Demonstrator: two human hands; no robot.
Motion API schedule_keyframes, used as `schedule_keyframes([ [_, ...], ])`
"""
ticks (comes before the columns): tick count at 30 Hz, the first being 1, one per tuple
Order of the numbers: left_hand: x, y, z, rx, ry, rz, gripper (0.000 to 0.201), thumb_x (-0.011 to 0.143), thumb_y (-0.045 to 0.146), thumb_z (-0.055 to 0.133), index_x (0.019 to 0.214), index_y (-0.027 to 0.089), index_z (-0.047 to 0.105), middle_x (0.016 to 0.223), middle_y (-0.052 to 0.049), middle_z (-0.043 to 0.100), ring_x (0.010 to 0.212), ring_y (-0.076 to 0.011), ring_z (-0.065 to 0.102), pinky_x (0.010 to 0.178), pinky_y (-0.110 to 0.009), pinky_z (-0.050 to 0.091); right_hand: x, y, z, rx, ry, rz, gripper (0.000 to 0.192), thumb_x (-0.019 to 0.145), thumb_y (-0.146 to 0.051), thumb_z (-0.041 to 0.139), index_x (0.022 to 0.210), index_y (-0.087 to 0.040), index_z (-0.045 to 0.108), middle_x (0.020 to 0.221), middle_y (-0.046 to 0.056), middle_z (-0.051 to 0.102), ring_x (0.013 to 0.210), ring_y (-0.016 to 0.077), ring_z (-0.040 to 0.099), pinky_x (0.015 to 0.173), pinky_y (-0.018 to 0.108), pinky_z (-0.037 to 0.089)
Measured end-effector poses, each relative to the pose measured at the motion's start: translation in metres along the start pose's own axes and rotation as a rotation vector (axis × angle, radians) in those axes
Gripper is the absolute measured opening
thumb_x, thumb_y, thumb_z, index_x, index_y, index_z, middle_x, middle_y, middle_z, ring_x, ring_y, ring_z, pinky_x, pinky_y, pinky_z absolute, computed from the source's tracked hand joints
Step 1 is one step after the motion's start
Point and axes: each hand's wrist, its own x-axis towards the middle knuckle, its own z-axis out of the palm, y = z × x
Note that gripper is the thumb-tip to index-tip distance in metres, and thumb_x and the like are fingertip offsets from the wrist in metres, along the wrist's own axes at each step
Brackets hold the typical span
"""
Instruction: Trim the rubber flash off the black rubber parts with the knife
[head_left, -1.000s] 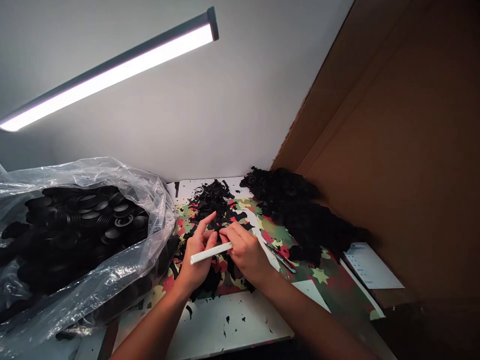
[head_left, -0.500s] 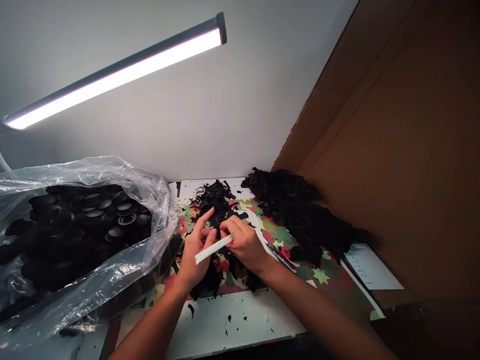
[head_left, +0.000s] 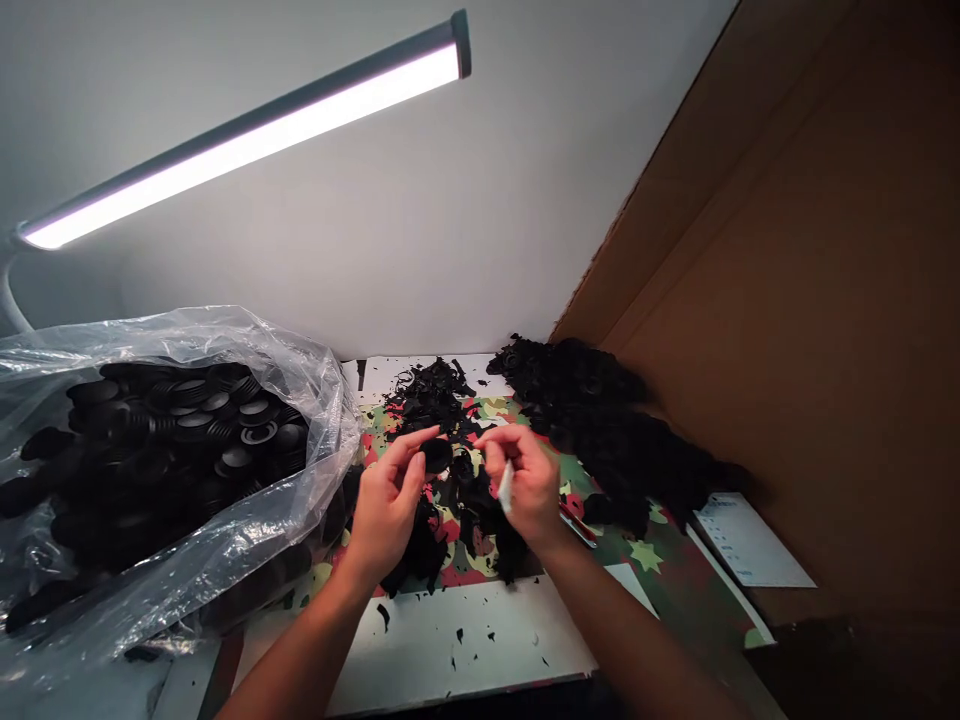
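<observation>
My left hand (head_left: 390, 505) pinches a small round black rubber cap (head_left: 436, 455) between thumb and forefinger, over the camouflage-patterned mat (head_left: 645, 552). My right hand (head_left: 525, 480) is closed around a white stick-like tool (head_left: 505, 487), which now points down and shows only as a short white strip. The two hands are a little apart, above black trimmings (head_left: 431, 395) scattered on the mat.
A clear plastic bag (head_left: 172, 470) full of black round caps fills the left. A heap of black parts (head_left: 600, 420) lies at the right, against a cardboard wall (head_left: 810, 300). Red-handled scissors (head_left: 577, 525) lie beside my right wrist. A lamp bar (head_left: 247, 135) hangs overhead.
My hands have drawn apart. The right hand swung the white tool from lying across both hands to pointing down. The left hand now shows the black cap at its fingertips.
</observation>
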Motion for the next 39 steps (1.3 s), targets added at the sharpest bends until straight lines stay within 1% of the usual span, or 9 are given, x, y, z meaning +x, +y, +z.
schedule_keyframes([
  [4,-0.01,0.042,-0.048,0.603,0.337,0.419,0.034,0.092,0.022,0.059,0.123,0.03,0.07,0.127,0.001,0.073,0.114,-0.023,0.07,0.105,-0.041,0.052,0.012,0.025,-0.023,-0.092,0.048,0.184,0.028,0.096,-0.032,0.043,0.071,-0.023,0.049,0.062,-0.003,0.057,0.055,0.013,0.053,0.056,0.024,0.042],
  [6,-0.007,0.054,-0.079,0.849,0.513,0.358,0.037,0.094,0.024,0.056,0.128,0.031,0.067,0.135,0.002,0.068,0.121,-0.0266,0.066,0.107,-0.049,0.051,0.016,0.036,-0.034,-0.129,0.028,0.26,0.022,0.09,-0.035,0.051,0.072,-0.023,0.05,0.064,-0.003,0.056,0.053,0.0127,0.051,0.054,0.024,0.039],
  [10,0.004,0.058,-0.114,1.166,0.502,0.212,0.039,0.093,0.035,0.055,0.126,0.021,0.069,0.15,-0.009,0.055,0.14,-0.0474,0.045,0.108,-0.074,0.037,0.018,0.042,-0.047,-0.099,-0.018,0.271,0.018,0.087,-0.032,0.051,0.074,-0.022,0.057,0.067,-0.001,0.06,0.058,0.0141,0.053,0.056,0.025,0.039],
  [13,0.006,0.059,-0.096,1.082,0.497,0.388,0.038,0.094,0.031,0.055,0.129,0.019,0.067,0.15,-0.011,0.056,0.142,-0.0429,0.044,0.114,-0.067,0.036,0.018,0.039,-0.046,-0.074,-0.129,0.287,0.041,0.097,-0.042,0.042,0.065,-0.021,0.058,0.051,-0.004,0.049,0.048,0.0134,0.047,0.053,0.026,0.037],
  [16,0.006,0.046,-0.053,0.925,0.213,0.561,0.031,0.095,0.022,0.055,0.123,0.021,0.069,0.132,-0.011,0.069,0.125,-0.0308,0.062,0.109,-0.051,0.05,0.015,0.036,-0.034,-0.129,-0.334,0.273,0.049,0.096,-0.057,0.048,0.064,-0.021,0.06,0.052,-0.003,0.051,0.05,0.0142,0.05,0.053,0.026,0.037],
  [21,0.023,-0.015,-0.001,0.766,-0.3,0.312,0.037,0.089,0.01,0.05,0.121,0.02,0.067,0.124,-0.011,0.073,0.116,-0.0259,0.068,0.099,-0.043,0.056,0.0,0.029,-0.007,-0.398,-0.625,0.135,0.026,0.078,-0.037,0.082,0.099,-0.026,0.071,0.101,0.003,0.068,0.075,0.0178,0.065,0.063,0.026,0.044],
  [26,0.039,-0.048,0.004,0.448,-0.312,0.011,0.035,0.089,0.017,0.05,0.12,0.019,0.066,0.117,-0.012,0.075,0.112,-0.0277,0.07,0.097,-0.044,0.055,-0.002,0.036,-0.003,-0.299,-0.56,0.181,0.007,0.08,-0.017,0.071,0.076,-0.023,0.069,0.084,0.001,0.067,0.072,0.0169,0.062,0.063,0.026,0.044],
  [31,0.033,-0.044,0.015,-0.089,-0.268,-0.301,0.039,0.082,0.041,0.068,0.115,0.02,0.066,0.091,-0.004,0.072,0.089,-0.0232,0.072,0.079,-0.037,0.06,0.001,0.036,-0.005,0.161,-0.324,0.303,0.015,0.086,-0.034,0.063,0.081,-0.021,0.067,0.084,0.003,0.07,0.075,0.0183,0.065,0.066,0.027,0.051],
  [39,0.024,-0.034,0.029,-0.217,-0.03,-0.247,0.05,0.066,0.03,0.082,0.114,0.022,0.07,0.093,-0.002,0.067,0.086,-0.0177,0.065,0.081,-0.031,0.052,-0.001,0.027,-0.015,0.243,-0.286,0.371,0.037,0.088,-0.056,0.061,0.09,-0.02,0.068,0.078,0.002,0.069,0.058,0.0149,0.06,0.052,0.025,0.045],
])
